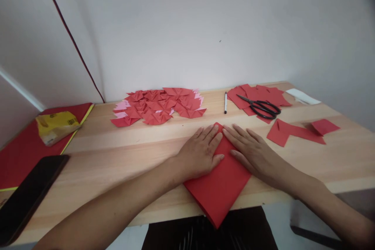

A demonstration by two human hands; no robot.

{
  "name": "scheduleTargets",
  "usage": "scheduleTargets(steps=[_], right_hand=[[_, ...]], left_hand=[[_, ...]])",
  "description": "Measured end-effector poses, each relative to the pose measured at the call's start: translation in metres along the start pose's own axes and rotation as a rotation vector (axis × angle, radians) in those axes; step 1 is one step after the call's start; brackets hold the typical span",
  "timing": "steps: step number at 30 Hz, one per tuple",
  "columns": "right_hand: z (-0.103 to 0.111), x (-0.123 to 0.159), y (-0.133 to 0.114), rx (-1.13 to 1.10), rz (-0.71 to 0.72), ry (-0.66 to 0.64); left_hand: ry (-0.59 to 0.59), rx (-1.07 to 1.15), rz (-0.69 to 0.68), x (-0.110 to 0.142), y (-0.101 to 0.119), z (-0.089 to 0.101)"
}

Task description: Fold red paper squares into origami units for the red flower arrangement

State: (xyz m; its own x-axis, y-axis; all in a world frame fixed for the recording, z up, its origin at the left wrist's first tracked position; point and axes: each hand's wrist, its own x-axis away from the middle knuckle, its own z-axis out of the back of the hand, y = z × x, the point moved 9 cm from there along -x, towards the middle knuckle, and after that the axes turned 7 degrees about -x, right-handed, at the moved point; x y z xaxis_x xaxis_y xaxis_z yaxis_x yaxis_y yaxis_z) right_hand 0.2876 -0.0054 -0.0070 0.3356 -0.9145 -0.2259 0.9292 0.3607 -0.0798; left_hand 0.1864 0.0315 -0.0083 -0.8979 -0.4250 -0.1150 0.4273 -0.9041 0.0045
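Observation:
A folded sheet of red paper (219, 191) lies cornerwise at the table's front edge, its near corner sticking out past the edge. My left hand (202, 152) lies flat along its upper left side, fingers stretched toward the far corner. On the upper right side my right hand (249, 148) presses flat too, fingertips close to the same corner. Neither hand grips anything. Both palms cover parts of the paper's upper edges.
Several folded red and pink paper pieces (158, 105) lie by the wall. A marker (225, 102), black scissors (260, 107) on red paper pieces (246, 93), and red offcuts (301, 131) are to the right. At left are a phone (32, 195), a yellow packet (58, 125) and red sheets (17, 156).

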Motion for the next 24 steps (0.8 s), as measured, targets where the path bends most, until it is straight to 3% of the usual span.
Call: scheduleTargets(steps=[10,15,24], right_hand=[[0.02,0.074,0.018,0.043,-0.137,0.017],[0.033,0.072,0.005,0.087,-0.122,0.064],[0.016,0.074,-0.013,-0.027,0.0,-0.047]], left_hand=[[-0.108,0.022,0.01,-0.002,-0.001,-0.003],[-0.123,0.089,0.013,-0.003,0.0,-0.001],[-0.139,0.151,0.017,-0.003,-0.001,0.001]])
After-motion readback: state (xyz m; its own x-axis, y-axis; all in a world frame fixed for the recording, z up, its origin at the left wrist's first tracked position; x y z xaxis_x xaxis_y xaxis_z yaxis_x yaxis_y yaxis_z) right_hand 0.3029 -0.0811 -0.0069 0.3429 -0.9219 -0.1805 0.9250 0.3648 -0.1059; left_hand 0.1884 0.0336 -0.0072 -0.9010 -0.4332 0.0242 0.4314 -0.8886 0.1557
